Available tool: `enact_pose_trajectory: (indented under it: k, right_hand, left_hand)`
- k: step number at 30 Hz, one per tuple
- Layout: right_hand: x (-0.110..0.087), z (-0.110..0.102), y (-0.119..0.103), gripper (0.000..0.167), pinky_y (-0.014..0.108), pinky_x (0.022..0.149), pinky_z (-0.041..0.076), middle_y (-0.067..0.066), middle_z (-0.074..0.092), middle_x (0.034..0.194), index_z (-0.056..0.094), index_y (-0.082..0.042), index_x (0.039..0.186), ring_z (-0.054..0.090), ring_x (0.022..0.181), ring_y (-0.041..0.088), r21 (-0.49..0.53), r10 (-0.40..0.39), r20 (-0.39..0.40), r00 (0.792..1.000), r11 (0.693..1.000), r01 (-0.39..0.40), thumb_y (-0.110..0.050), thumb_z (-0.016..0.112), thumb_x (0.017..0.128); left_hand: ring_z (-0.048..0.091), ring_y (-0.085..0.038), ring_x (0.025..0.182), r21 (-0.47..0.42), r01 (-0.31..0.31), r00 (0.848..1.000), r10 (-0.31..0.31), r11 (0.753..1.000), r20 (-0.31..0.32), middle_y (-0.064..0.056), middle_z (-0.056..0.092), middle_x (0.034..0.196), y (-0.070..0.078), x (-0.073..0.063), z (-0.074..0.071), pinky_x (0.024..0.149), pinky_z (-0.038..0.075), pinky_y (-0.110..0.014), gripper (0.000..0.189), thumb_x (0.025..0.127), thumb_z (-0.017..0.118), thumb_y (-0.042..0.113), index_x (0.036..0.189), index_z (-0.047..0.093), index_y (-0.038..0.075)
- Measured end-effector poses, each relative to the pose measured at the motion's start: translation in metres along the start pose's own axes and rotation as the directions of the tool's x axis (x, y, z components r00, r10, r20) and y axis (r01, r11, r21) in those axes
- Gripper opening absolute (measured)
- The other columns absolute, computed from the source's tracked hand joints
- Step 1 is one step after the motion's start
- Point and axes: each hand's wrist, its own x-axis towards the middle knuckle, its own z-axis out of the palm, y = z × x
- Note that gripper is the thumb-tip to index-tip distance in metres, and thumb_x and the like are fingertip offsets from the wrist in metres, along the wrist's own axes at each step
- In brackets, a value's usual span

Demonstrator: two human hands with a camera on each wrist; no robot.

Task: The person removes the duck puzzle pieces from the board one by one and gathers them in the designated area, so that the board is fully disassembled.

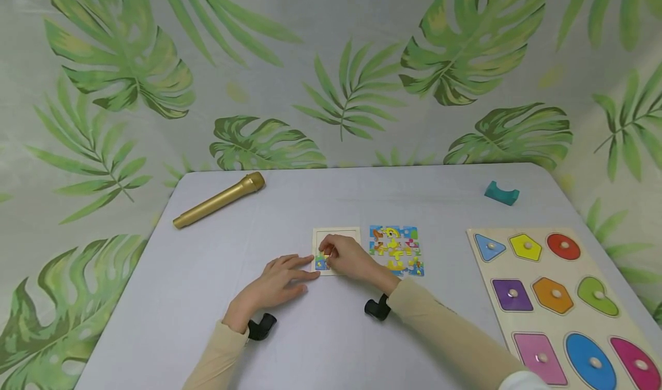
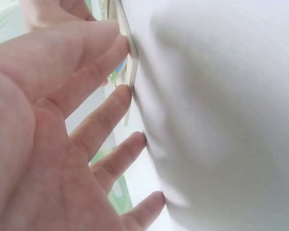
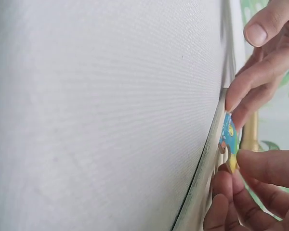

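A small square wooden puzzle tray [image 1: 336,229] lies near the middle of the table, with colourful jigsaw pieces [image 1: 321,263] in its lower left corner. My right hand [image 1: 350,256] is over the tray, its thumb and fingers pinching a jigsaw piece [image 3: 233,165] with yellow on it; the hand covers much of the tray. My left hand [image 1: 279,281] lies at the tray's left side, fingers spread and fairly straight, with fingertips on its edge. Just right of the tray are loose jigsaw pieces [image 1: 408,233], set out roughly as a picture and partly behind my right wrist.
A gold microphone [image 1: 219,200] lies at the back left. At the back right sits a teal curved block [image 1: 501,193]. A large wooden board [image 1: 522,266] with several knobbed coloured shapes fills the right side. Leaf-patterned cloth [image 1: 346,91] hangs behind the table.
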Motion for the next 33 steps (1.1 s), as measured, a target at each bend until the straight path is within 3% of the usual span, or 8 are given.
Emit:
enact_pose_trajectory:
  k: [9, 20, 26, 33]
  right_hand:
    - [0.000, -0.006, 0.009, 0.017, 0.024, 0.063, 0.042, -0.002, 0.056, 0.075, 0.061, -0.007, 0.094, 0.049, 0.067, 0.011, 0.072, 0.022, -0.056, 0.998, 0.997, -0.018, 0.006, 0.059, 0.084]
    - [-0.020, -0.041, 0.038, 0.009, 0.024, 0.057, 0.040, 0.001, 0.054, 0.075, 0.063, -0.007, 0.093, 0.048, 0.066, 0.015, 0.162, 0.111, -0.087, 0.990, 0.982, -0.096, -0.001, 0.062, 0.088]
    - [-0.035, -0.060, 0.051, 0.005, 0.026, 0.060, 0.042, 0.003, 0.055, 0.080, 0.064, -0.005, 0.094, 0.049, 0.071, 0.018, 0.171, 0.171, -0.096, 0.981, 0.973, -0.154, -0.004, 0.062, 0.090]
    - [-0.044, -0.071, 0.060, 0.007, 0.026, 0.064, 0.045, 0.005, 0.057, 0.085, 0.063, -0.002, 0.097, 0.050, 0.076, 0.019, 0.163, 0.186, -0.090, 0.978, 0.972, -0.170, -0.005, 0.062, 0.090]
  left_hand:
    - [0.032, -0.040, 0.133, -0.007, 0.022, 1.000, -0.022, 1.000, 0.003, -0.013, 0.042, 0.145, -0.001, 0.002, -0.001, 0.098, 0.026, -0.065, 0.034, 0.096, 0.059, 0.019, 0.129, 0.063, 0.014]
    - [0.030, -0.037, 0.135, -0.024, 0.044, 0.999, -0.044, 0.999, 0.004, -0.010, 0.041, 0.147, -0.002, 0.003, 0.001, 0.099, 0.024, -0.063, 0.034, 0.096, 0.058, 0.019, 0.130, 0.062, 0.014]
    - [0.030, -0.037, 0.135, -0.032, 0.049, 0.999, -0.049, 0.998, 0.002, -0.010, 0.040, 0.147, -0.001, 0.002, 0.000, 0.099, 0.024, -0.062, 0.035, 0.096, 0.058, 0.019, 0.130, 0.062, 0.014]
    - [0.031, -0.036, 0.135, -0.033, 0.050, 0.999, -0.050, 0.998, -0.001, -0.010, 0.041, 0.147, -0.001, 0.002, 0.000, 0.098, 0.025, -0.062, 0.034, 0.096, 0.059, 0.018, 0.130, 0.062, 0.014]
